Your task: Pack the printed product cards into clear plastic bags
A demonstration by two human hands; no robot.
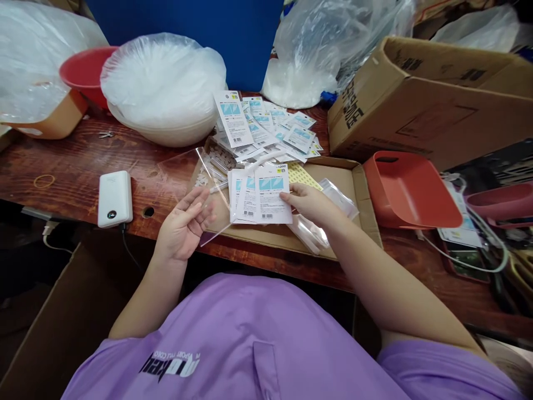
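Observation:
My left hand (184, 222) holds a clear plastic sleeve (189, 175) by its near edge, fingers curled under it. My right hand (310, 204) grips a small fanned stack of white and blue printed cards (261, 194) by their right edge, right next to the sleeve's opening. Both hands are over a flat cardboard tray (352, 186) at the desk's front edge. Behind them lies a loose pile of the same cards (266, 125). More clear sleeves (322, 222) lie under my right wrist.
A white power bank (115, 198) lies left on the wooden desk (75, 166). A bowl covered in plastic (164, 86), a red bowl (85, 69), a large cardboard box (428, 94) and an orange tray (410, 189) ring the work area. Cables (478, 244) trail at right.

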